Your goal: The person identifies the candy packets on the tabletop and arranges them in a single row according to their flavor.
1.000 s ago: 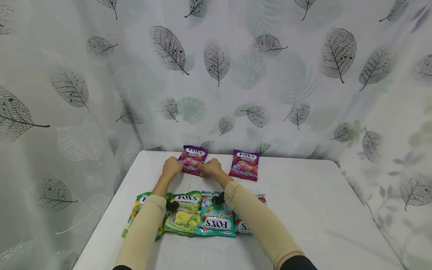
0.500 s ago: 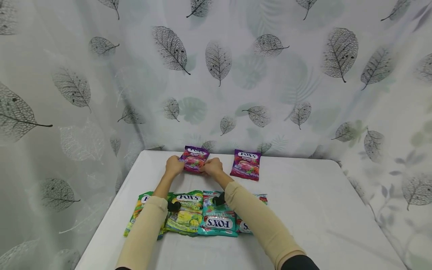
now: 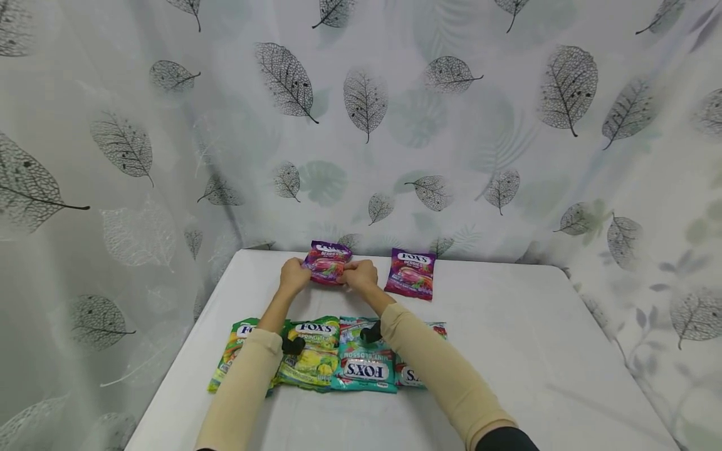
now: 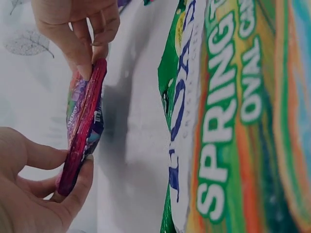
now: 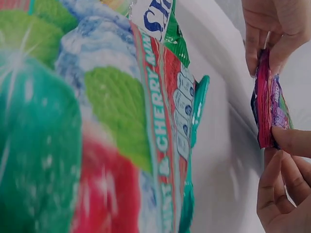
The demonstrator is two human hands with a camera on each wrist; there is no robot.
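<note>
In the head view, a purple Fox's Berries candy bag (image 3: 327, 263) is held near the table's far edge. My left hand (image 3: 294, 275) pinches its left side, while the right hand (image 3: 361, 275) pinches its right side. Seen edge-on in the left wrist view, the candy bag (image 4: 86, 128) has my left thumb and fingers (image 4: 41, 155) on its lower end. In the right wrist view the bag's pink edge (image 5: 264, 102) shows between both hands, with a shadow on the white cloth beside it. A second purple Berries bag (image 3: 410, 274) lies to the right.
Closer to me, several candy bags lie in a row: green and yellow Spring Tea bags (image 3: 312, 360) and turquoise Mint Blossom bags (image 3: 363, 363). My forearms partly cover the outer ones. A leaf-print curtain (image 3: 361, 156) hangs behind the white table (image 3: 519, 351).
Both hands keep their pinch on the purple candy bag. Its lower edge has come up a little and the bag has shifted slightly right and away. The other bags stay put.
</note>
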